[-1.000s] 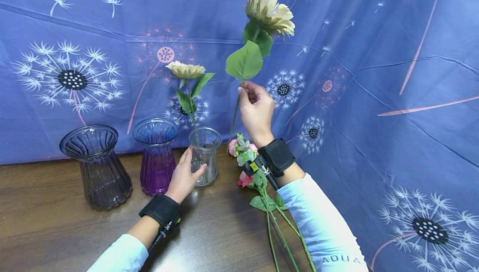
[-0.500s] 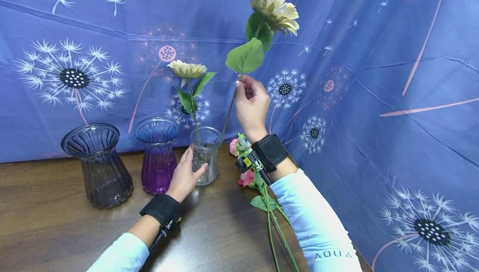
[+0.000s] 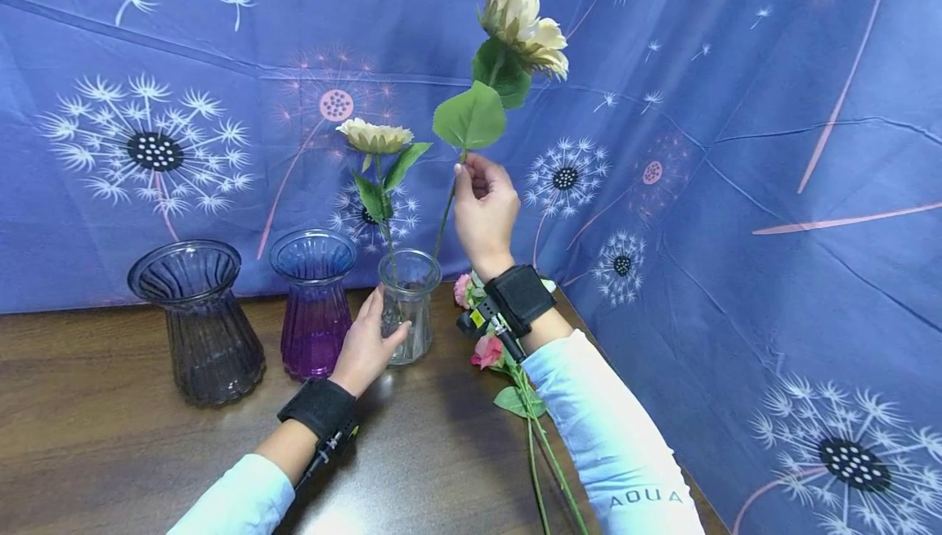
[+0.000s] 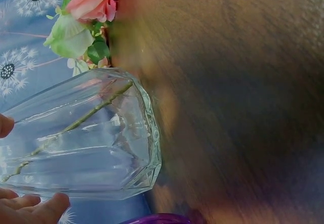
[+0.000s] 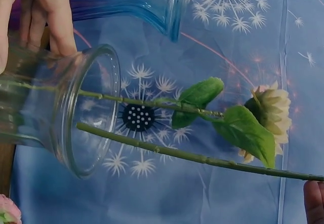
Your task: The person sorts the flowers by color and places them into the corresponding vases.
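My left hand (image 3: 366,345) holds the clear glass vase (image 3: 418,332) around its body, fingers on the far left side and thumb in front. One cream flower (image 3: 375,137) stands in that vase; its stem shows through the glass in the left wrist view. Thumb and fingers of my right hand (image 3: 486,212) pinch the stem of a second, larger cream flower (image 3: 518,28), just below its lower leaf. In the right wrist view, the lower end of the held stem (image 5: 152,147) is at the vase's mouth; whether it is inside the rim I cannot tell.
Left of the clear vase stand a purple-and-blue glass vase (image 3: 315,330) and a bigger dark grey one (image 3: 213,347). Pink roses (image 3: 487,352) with long stems lie on the wooden table (image 3: 434,453) under my right forearm. Blue dandelion-print cloth (image 3: 706,273) hangs behind and to the right.
My right hand has moved left with the held flower, bringing the stem's lower end from beside the roses to the clear vase's mouth. The left hand has kept its hold.
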The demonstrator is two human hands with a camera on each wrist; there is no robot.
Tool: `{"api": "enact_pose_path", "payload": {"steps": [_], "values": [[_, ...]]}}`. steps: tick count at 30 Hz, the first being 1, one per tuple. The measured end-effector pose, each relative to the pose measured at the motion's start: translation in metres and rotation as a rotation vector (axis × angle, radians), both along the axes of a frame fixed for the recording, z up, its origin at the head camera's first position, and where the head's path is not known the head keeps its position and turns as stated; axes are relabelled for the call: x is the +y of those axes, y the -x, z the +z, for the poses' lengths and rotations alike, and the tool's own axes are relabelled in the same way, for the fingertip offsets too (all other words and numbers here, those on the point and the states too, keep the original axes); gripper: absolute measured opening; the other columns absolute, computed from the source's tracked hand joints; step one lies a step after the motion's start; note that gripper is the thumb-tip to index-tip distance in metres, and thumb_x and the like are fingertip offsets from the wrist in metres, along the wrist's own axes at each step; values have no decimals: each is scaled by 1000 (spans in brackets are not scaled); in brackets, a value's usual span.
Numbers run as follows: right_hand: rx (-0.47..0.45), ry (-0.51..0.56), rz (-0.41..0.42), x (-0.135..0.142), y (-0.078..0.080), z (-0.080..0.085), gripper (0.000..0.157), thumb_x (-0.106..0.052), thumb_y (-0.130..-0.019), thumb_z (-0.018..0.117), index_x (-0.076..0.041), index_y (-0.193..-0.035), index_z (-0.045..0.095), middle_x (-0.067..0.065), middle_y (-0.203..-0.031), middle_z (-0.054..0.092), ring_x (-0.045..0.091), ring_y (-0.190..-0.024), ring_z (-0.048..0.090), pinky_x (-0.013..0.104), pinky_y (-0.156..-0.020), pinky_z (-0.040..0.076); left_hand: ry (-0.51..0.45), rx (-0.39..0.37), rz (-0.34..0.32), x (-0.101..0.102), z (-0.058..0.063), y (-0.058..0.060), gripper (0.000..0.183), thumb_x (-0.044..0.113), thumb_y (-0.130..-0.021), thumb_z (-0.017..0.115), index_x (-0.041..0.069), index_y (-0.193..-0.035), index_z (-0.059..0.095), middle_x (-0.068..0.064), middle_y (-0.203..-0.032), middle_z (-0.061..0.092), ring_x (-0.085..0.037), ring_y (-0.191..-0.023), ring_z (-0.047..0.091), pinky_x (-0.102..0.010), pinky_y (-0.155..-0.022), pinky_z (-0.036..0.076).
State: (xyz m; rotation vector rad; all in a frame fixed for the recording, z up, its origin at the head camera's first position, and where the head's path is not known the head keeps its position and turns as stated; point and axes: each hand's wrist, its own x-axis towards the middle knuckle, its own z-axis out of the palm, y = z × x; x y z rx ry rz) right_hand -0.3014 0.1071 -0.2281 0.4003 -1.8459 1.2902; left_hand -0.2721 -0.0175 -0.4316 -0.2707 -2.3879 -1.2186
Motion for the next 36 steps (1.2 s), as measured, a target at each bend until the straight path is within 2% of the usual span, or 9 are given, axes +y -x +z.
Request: {"api": "enact_pose_path", "payload": {"steps": [6,12,21,29,36], "values": [[-20,-17,13,-5,0,-7,18,-7,-89,61,5,-101,66,17,-88,62,25,-75,62,19,-66,51,5,-22,3,0,0,-1,75,21,-85,69,-9,-141,29,-28,-143,37,-39,-130,40,-50,-106,38],[-36,-72,-23,-10,1,-16,18,-8,-89,61,3,-101,66,17,-88,64,26,-76,64,24,-67,54,-6,8,18,-1,2,-1,74,20,-84,70,-11,-139,32,-29,-141,40,-39,-129,43,-49,-106,39],[-84,-167,-46,-10,2,-41,19,-10,-91,59,2,-104,66,15,-90,63,24,-77,65,26,-69,55,11,-30,14,0,0,-2,74,22,-85,68,-10,-141,31,-28,-142,39,-39,-129,42,-50,-105,40],[-98,-198,-37,-14,6,-57,17,-9,-91,58,2,-102,66,14,-88,63,24,-76,65,26,-68,55,1,-20,11,1,3,0,75,21,-84,69,-10,-140,30,-28,-142,38,-39,-130,41,-50,-106,38],[-117,-233,-43,-13,4,-78,15,-8,-90,58,2,-99,66,13,-85,62,23,-74,64,25,-66,55,-10,-44,6,1,1,-6,74,22,-85,68,-9,-141,30,-27,-143,39,-38,-130,42,-49,-105,39]]}}
